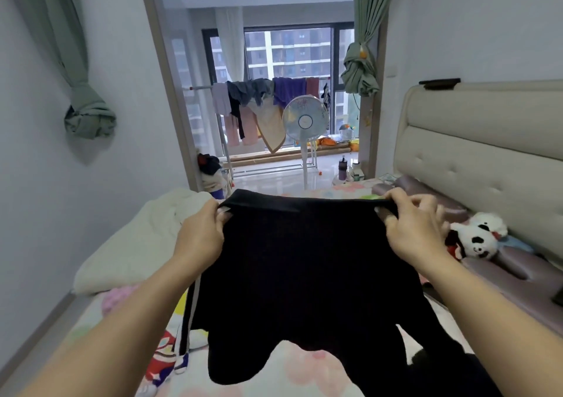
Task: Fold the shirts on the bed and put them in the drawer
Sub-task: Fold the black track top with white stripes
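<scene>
A black shirt [304, 268] hangs spread out in the air above the bed [304, 366], which has a pale flowered sheet. My left hand [202, 232] pinches the shirt's top left corner and my right hand [411, 229] grips its top right corner. The top edge is pulled taut between them and the lower part dangles in two lobes over the sheet. A colourful garment [164, 357] with a dark striped strap lies on the bed under the shirt's left side. No drawer is in view.
A cream blanket [146, 244] is bunched at the bed's left. A panda plush [478, 238] and mauve pillows [518, 262] lie by the padded headboard [487, 153] on the right. Beyond the bed stand a fan [305, 122] and a laundry rack [253, 104] on the balcony.
</scene>
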